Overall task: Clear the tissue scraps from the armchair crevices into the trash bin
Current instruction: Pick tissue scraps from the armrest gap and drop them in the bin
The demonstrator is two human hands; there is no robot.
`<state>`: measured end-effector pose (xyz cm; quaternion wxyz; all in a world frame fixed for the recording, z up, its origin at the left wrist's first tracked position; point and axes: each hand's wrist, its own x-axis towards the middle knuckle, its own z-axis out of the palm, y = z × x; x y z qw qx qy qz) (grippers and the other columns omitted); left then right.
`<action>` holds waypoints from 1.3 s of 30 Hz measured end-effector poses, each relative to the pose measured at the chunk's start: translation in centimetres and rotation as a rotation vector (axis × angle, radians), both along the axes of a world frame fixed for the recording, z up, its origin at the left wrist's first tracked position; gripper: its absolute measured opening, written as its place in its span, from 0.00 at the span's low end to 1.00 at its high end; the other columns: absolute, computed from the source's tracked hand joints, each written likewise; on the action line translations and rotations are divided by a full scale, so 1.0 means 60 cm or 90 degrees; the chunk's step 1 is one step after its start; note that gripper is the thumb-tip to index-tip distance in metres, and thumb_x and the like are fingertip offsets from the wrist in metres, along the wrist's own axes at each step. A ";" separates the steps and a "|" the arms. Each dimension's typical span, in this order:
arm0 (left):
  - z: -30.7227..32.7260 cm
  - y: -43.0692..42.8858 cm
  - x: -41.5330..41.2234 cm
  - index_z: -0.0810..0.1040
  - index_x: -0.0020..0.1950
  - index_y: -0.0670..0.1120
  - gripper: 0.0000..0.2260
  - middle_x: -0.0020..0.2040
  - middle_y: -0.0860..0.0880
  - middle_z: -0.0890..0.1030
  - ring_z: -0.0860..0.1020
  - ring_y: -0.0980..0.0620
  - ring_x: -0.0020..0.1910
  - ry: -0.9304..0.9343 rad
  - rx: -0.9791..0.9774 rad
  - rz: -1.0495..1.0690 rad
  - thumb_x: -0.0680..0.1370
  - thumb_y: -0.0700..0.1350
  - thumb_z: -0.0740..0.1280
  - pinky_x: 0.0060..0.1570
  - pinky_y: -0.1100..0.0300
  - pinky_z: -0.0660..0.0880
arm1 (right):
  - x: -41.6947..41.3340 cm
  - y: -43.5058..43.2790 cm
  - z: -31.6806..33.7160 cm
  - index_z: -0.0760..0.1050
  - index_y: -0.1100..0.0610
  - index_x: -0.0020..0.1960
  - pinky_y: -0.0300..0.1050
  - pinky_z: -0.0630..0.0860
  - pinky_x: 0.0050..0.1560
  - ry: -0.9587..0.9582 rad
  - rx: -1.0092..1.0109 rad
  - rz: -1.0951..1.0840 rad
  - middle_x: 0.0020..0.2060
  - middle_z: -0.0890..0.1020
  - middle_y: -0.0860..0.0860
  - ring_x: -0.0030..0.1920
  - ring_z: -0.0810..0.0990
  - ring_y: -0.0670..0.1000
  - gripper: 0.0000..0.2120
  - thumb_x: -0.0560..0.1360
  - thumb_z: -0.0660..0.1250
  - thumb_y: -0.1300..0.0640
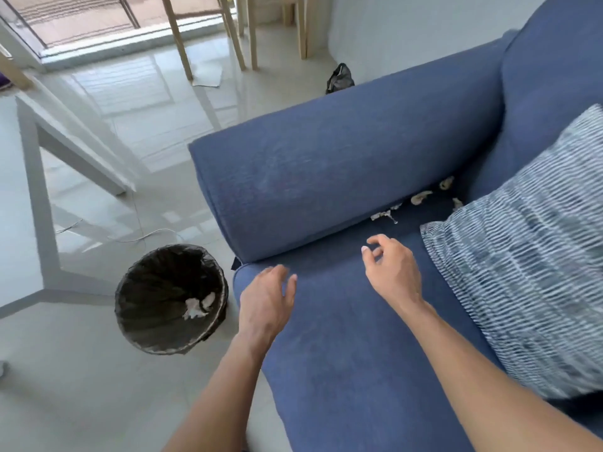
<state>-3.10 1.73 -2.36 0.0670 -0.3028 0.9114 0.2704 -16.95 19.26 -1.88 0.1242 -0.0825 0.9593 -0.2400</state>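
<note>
Several white tissue scraps point(421, 197) lie in the crevice between the seat and the left armrest point(342, 171) of a blue armchair point(352, 353). My right hand point(393, 272) hovers over the seat just short of the scraps, fingers apart and empty. Over the seat's front left corner is my left hand point(266, 301), open and holding nothing. On the floor left of the chair stands a round trash bin point(137, 308) lined with a black bag, a couple of white tissue pieces point(197, 306) inside it.
A blue-and-white striped cushion point(528, 256) leans on the seat's right side. A white table point(49, 132) stands at the left, with thin cables point(137, 238) on the tiled floor. Wooden legs point(177, 37) and a dark bag point(339, 79) sit behind the armrest.
</note>
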 end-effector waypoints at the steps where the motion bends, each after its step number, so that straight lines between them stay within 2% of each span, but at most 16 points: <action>1: -0.007 0.022 -0.026 0.79 0.55 0.48 0.13 0.51 0.50 0.82 0.80 0.46 0.53 0.004 0.013 -0.007 0.82 0.54 0.59 0.46 0.53 0.73 | -0.021 0.017 -0.004 0.78 0.52 0.60 0.45 0.75 0.42 0.004 0.003 -0.008 0.46 0.81 0.47 0.46 0.79 0.50 0.12 0.79 0.64 0.50; 5: -0.043 0.095 -0.127 0.79 0.54 0.48 0.12 0.48 0.51 0.82 0.80 0.49 0.50 0.031 0.065 -0.007 0.82 0.52 0.59 0.43 0.56 0.74 | -0.097 0.061 -0.035 0.77 0.56 0.63 0.44 0.73 0.45 0.006 0.022 -0.029 0.51 0.82 0.52 0.51 0.80 0.53 0.14 0.80 0.64 0.51; 9: -0.084 0.145 -0.233 0.80 0.62 0.47 0.15 0.56 0.50 0.83 0.81 0.48 0.54 0.042 0.102 0.037 0.82 0.53 0.61 0.48 0.56 0.75 | -0.166 0.065 -0.079 0.77 0.60 0.62 0.50 0.77 0.52 0.021 0.015 -0.044 0.52 0.81 0.57 0.53 0.80 0.57 0.15 0.80 0.64 0.53; 14: -0.123 0.189 -0.332 0.78 0.63 0.44 0.17 0.55 0.44 0.83 0.80 0.42 0.58 -0.012 0.135 0.130 0.81 0.53 0.63 0.54 0.53 0.74 | -0.242 0.059 -0.129 0.79 0.63 0.53 0.48 0.76 0.47 -0.005 0.024 -0.087 0.50 0.82 0.61 0.52 0.81 0.62 0.10 0.77 0.66 0.57; 16: -0.139 0.201 -0.355 0.78 0.63 0.44 0.18 0.58 0.43 0.82 0.79 0.42 0.59 -0.043 0.126 0.178 0.80 0.54 0.64 0.55 0.54 0.74 | -0.261 0.065 -0.146 0.79 0.63 0.50 0.47 0.75 0.43 -0.028 0.034 -0.097 0.48 0.83 0.62 0.50 0.82 0.64 0.08 0.77 0.66 0.58; 19: -0.156 0.213 -0.388 0.81 0.60 0.46 0.19 0.57 0.43 0.83 0.80 0.41 0.57 -0.063 0.112 0.226 0.77 0.58 0.66 0.52 0.53 0.75 | -0.279 0.069 -0.161 0.81 0.60 0.50 0.50 0.77 0.42 -0.037 0.038 -0.087 0.48 0.84 0.62 0.49 0.82 0.65 0.07 0.76 0.66 0.58; 21: -0.163 0.222 -0.408 0.82 0.57 0.47 0.19 0.55 0.43 0.83 0.81 0.41 0.55 -0.074 0.121 0.260 0.76 0.60 0.67 0.52 0.52 0.76 | -0.288 0.071 -0.169 0.81 0.60 0.50 0.49 0.76 0.39 -0.039 0.038 -0.084 0.47 0.84 0.60 0.48 0.82 0.64 0.07 0.77 0.66 0.58; 25: -0.177 0.230 -0.429 0.80 0.61 0.46 0.20 0.59 0.42 0.81 0.80 0.40 0.58 -0.104 0.128 0.313 0.77 0.59 0.67 0.55 0.51 0.77 | -0.298 0.072 -0.179 0.80 0.60 0.49 0.46 0.71 0.37 -0.050 0.043 -0.083 0.46 0.84 0.59 0.47 0.83 0.62 0.07 0.77 0.67 0.56; 28: -0.183 0.229 -0.435 0.81 0.61 0.46 0.21 0.60 0.42 0.80 0.80 0.41 0.59 -0.098 0.135 0.360 0.76 0.59 0.69 0.55 0.51 0.77 | -0.305 0.071 -0.185 0.80 0.60 0.50 0.47 0.75 0.38 -0.043 0.045 -0.097 0.47 0.83 0.60 0.48 0.83 0.63 0.08 0.76 0.67 0.57; 31: -0.185 0.229 -0.440 0.82 0.59 0.47 0.18 0.61 0.42 0.80 0.79 0.42 0.59 -0.074 0.151 0.411 0.75 0.57 0.72 0.55 0.52 0.76 | -0.316 0.063 -0.191 0.80 0.60 0.49 0.49 0.80 0.44 -0.052 0.070 -0.120 0.48 0.84 0.59 0.49 0.83 0.62 0.07 0.75 0.68 0.58; 35: -0.196 0.226 -0.441 0.83 0.57 0.47 0.17 0.57 0.43 0.83 0.81 0.43 0.56 -0.046 0.164 0.462 0.74 0.56 0.73 0.54 0.51 0.78 | -0.324 0.050 -0.199 0.81 0.60 0.49 0.48 0.79 0.45 -0.041 0.099 -0.176 0.49 0.84 0.57 0.49 0.84 0.59 0.05 0.76 0.68 0.60; 39: -0.201 0.224 -0.429 0.86 0.49 0.51 0.09 0.51 0.47 0.85 0.82 0.46 0.52 0.025 0.207 0.457 0.73 0.54 0.73 0.53 0.53 0.79 | -0.322 0.039 -0.207 0.80 0.60 0.48 0.47 0.77 0.40 -0.017 0.109 -0.239 0.48 0.83 0.56 0.47 0.83 0.57 0.07 0.78 0.64 0.65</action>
